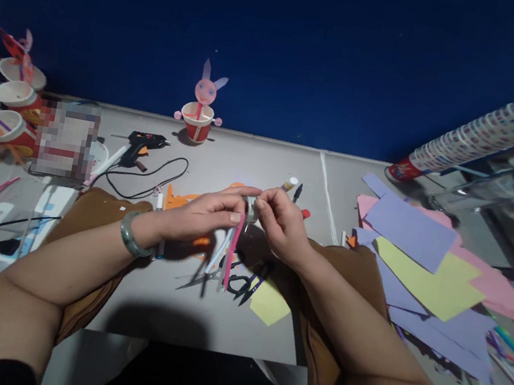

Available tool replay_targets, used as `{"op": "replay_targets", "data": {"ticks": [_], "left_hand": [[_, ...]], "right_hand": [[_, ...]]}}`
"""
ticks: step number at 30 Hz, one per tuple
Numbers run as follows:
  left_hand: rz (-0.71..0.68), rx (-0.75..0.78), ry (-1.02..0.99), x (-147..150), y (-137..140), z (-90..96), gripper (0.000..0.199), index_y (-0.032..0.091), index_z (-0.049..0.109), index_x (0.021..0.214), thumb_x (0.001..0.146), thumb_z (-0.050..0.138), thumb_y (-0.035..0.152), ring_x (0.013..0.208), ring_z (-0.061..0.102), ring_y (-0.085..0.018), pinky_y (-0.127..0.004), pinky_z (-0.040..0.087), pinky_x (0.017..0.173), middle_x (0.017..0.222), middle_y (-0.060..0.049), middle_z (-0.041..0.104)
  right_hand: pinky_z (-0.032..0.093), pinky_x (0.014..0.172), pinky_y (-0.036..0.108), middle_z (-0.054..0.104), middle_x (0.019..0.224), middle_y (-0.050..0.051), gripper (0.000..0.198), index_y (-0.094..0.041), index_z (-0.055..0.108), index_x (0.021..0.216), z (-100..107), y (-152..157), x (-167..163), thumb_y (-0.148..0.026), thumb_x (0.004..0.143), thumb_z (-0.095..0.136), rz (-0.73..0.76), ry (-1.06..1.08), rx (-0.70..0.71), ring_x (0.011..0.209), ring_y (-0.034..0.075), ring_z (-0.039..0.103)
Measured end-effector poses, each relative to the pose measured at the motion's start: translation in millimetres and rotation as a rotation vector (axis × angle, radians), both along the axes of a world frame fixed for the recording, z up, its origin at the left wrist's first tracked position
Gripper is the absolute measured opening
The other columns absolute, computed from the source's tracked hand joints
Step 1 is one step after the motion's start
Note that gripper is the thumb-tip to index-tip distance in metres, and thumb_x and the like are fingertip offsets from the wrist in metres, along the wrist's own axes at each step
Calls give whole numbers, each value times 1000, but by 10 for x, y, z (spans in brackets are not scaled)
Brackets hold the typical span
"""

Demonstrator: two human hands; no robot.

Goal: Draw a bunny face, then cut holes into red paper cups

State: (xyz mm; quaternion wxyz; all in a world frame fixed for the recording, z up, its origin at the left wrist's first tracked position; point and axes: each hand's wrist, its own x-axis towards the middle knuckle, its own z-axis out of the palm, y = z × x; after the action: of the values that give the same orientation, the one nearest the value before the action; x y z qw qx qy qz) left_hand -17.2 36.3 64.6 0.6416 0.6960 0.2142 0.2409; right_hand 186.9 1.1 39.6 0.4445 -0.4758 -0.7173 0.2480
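Over the middle of the table my two hands meet, fingertips nearly touching. My left hand [214,211], a jade-like bangle at its wrist, is closed on a few thin fuzzy strips like pipe cleaners. A pink strip [233,251] and a pale blue-white strip [219,251] hang down from its fingers. My right hand [282,220] pinches at a small pale, shiny thing [251,206] between the hands, partly hidden by fingers; its kind is unclear. Below lie black-handled scissors [239,284], small purple-black snips [254,288] and a yellow paper piece [271,306].
A rabbit-faced paper cup [198,122] stands against the blue wall. Left are a black glue gun [138,148] with its cord and decorated cups [19,101]. At right lie purple paper sheets [412,230] and a long stack of cups [502,123]. Brown cushions [97,224] lie under my forearms.
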Motion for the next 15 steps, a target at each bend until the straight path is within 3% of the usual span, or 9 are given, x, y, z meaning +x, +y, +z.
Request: {"op": "replay_targets", "data": {"ticks": [3, 5, 11, 15], "left_hand": [[-14, 43, 17, -8, -5, 14, 23, 20, 59, 77, 94, 54, 34, 153, 22, -27, -45, 22, 121, 133, -11, 61], [1, -13, 0, -9, 5, -14, 22, 19, 59, 77, 93, 55, 35, 152, 25, -27, -45, 23, 120, 134, -11, 61], [87, -375, -135, 30, -2, -65, 23, 16, 60, 72, 86, 65, 32, 133, 52, -30, -47, 31, 116, 154, -8, 46], [169, -517, -241, 76, -59, 13, 22, 14, 60, 69, 83, 68, 30, 121, 60, -27, -47, 32, 117, 142, -9, 58]], "right_hand": [[39, 58, 27, 48, 65, -4, 25, -21, 49, 83, -1, 9, -1, -40, 99, 48, 19, 82, -71, 59, 12, 45], [39, 59, 27, 49, 66, -4, 23, -21, 48, 84, -10, 10, 7, -38, 100, 48, 9, 72, -52, 60, 12, 46], [40, 61, 30, 57, 75, 1, 10, -23, 48, 89, -58, 7, 54, -25, 98, 46, -99, -226, 293, 62, 15, 52], [40, 63, 32, 57, 71, 3, 12, -24, 50, 86, -93, 0, 75, -25, 98, 46, -129, -383, 525, 64, 18, 52]]}}
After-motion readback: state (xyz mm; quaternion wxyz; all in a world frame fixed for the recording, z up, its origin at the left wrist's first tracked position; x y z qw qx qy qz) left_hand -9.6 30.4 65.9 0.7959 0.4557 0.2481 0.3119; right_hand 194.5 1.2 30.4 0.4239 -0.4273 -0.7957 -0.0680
